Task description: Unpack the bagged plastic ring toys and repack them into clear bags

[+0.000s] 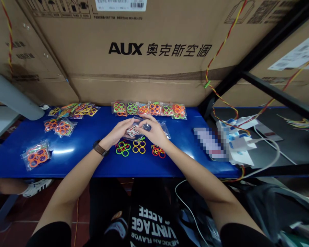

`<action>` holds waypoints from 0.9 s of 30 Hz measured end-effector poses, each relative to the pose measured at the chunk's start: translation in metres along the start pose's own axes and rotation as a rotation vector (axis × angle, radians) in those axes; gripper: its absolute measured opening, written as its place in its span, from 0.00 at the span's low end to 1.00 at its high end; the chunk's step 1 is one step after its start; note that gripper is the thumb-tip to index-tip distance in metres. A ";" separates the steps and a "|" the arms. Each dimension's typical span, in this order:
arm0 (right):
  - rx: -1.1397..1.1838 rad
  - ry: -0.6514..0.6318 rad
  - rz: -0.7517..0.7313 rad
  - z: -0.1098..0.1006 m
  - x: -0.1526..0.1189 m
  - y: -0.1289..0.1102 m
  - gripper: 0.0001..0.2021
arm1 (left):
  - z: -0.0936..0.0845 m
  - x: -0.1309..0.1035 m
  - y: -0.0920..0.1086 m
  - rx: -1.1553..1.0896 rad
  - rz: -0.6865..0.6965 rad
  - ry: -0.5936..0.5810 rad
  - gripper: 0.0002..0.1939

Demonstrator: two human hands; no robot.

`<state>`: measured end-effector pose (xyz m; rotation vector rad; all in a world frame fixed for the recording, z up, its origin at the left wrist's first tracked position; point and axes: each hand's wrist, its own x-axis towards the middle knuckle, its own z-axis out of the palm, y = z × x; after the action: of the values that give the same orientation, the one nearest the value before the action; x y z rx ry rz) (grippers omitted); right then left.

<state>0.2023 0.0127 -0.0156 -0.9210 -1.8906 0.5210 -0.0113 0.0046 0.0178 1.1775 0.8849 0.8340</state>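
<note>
Small card [132, 130] held up over the desk [84, 157], just beyond the yellow rings [139, 146], a little to their left. Its long axis seems to run slantwise, near left to far right, though it is small and partly covered by fingers. Printed face turned up toward the viewer. Pale, whitish ground with small red and dark marks; print too fine to read. Clear film [127, 137] shows about its near edge.

Left hand [122, 131]: closed on the card's left side, fingers curled beneath it. Right hand [154, 131]: thumb and forefinger drawn together, pinching at the card's right side. Dark watch [100, 148] on the left wrist.

Taking the yellow rings as landmark: green rings [123, 149] with red pieces just to their left; red rings [158, 151] with yellow pieces to their right. Clear bag [166, 129] beyond and to the right, partly under the right hand. Row of packets [148, 108] farther beyond, along the carton [154, 82], mostly green and orange rings inside. Well off to the left, bagged orange rings [37, 156]; farther back on that side, a heap of packets [74, 110], yellow and orange. Well off to the right, a pixelated slab [210, 143] beside white plugs [240, 137].
</note>
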 end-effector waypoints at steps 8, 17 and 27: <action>0.038 0.226 0.099 -0.010 0.008 0.004 0.06 | -0.011 0.007 -0.006 0.103 -0.012 0.132 0.15; 0.012 0.153 0.051 -0.003 0.005 0.004 0.08 | -0.011 0.008 -0.006 0.128 0.056 0.162 0.16; 0.033 0.080 0.033 -0.008 0.008 0.011 0.10 | -0.013 0.011 -0.011 0.157 0.101 0.194 0.16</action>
<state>0.2111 0.0258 -0.0145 -0.9399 -1.7924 0.5262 -0.0175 0.0178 0.0036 1.3019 1.0723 0.9873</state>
